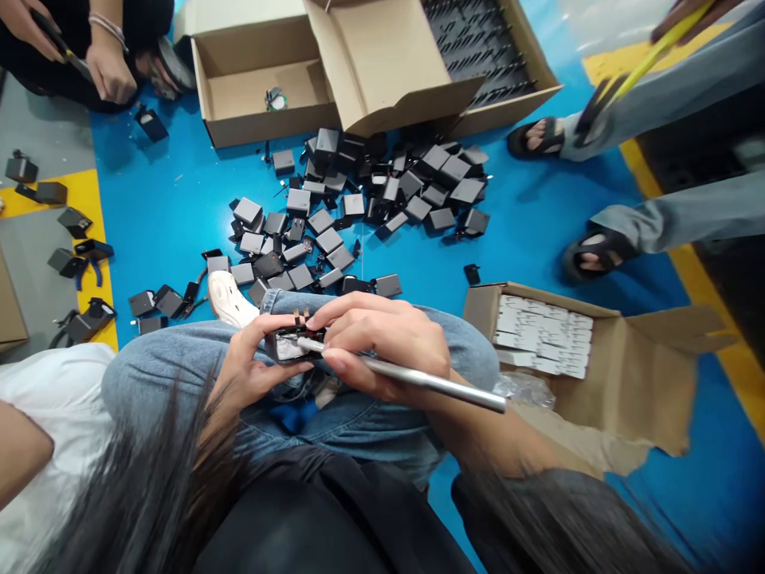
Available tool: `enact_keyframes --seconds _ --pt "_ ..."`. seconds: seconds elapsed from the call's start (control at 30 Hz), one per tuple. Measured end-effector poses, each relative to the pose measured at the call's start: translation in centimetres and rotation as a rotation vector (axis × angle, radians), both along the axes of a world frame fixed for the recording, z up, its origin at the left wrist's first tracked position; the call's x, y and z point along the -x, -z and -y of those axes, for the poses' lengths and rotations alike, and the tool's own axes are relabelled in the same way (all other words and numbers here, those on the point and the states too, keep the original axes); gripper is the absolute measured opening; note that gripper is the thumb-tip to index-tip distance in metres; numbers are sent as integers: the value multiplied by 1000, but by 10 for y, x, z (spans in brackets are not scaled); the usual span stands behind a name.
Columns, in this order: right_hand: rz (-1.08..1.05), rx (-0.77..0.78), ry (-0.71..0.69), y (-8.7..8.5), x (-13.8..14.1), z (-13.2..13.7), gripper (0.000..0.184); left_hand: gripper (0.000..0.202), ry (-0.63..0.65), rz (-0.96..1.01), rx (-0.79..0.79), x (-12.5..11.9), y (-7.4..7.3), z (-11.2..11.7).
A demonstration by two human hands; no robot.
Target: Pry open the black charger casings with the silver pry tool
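Note:
My left hand (248,363) holds a small black plug charger (289,347) above my lap, thumb and fingers around its sides. Two metal prongs stick up from its far edge, and a whitish inside shows through its open face. Pinched in my right hand (391,339) is a slim silver pen-like tool (460,391), its tip at the whitish part; what kind of tip it has, I cannot make out. My right fingertips also reach the charger's edge near the prongs. Beyond my knees, a pile of grey-and-black chargers (328,239) lies on the blue floor (179,183).
An open cardboard box (268,127) with a small part inside stands at the far side, beside another box (508,112) of dark pieces. At right, a carton (651,375) holds white pieces. Blue-handled pliers (89,267) lie left. Other people sit or stand close by.

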State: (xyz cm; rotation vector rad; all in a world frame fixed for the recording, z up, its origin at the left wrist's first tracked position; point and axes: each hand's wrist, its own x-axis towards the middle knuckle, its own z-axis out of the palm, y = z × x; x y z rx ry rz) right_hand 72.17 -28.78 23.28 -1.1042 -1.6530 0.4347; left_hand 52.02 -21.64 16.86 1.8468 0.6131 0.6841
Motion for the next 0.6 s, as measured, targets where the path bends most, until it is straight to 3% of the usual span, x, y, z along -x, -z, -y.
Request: enact_keyframes --seconds 0.33,0.6 --pt "64 23 28 -2 1 -1 19 45 18 14 -132 -2 0 -4" --pt "-6 80 18 -2 0 0 20 47 22 26 -74 -1 2 -2"
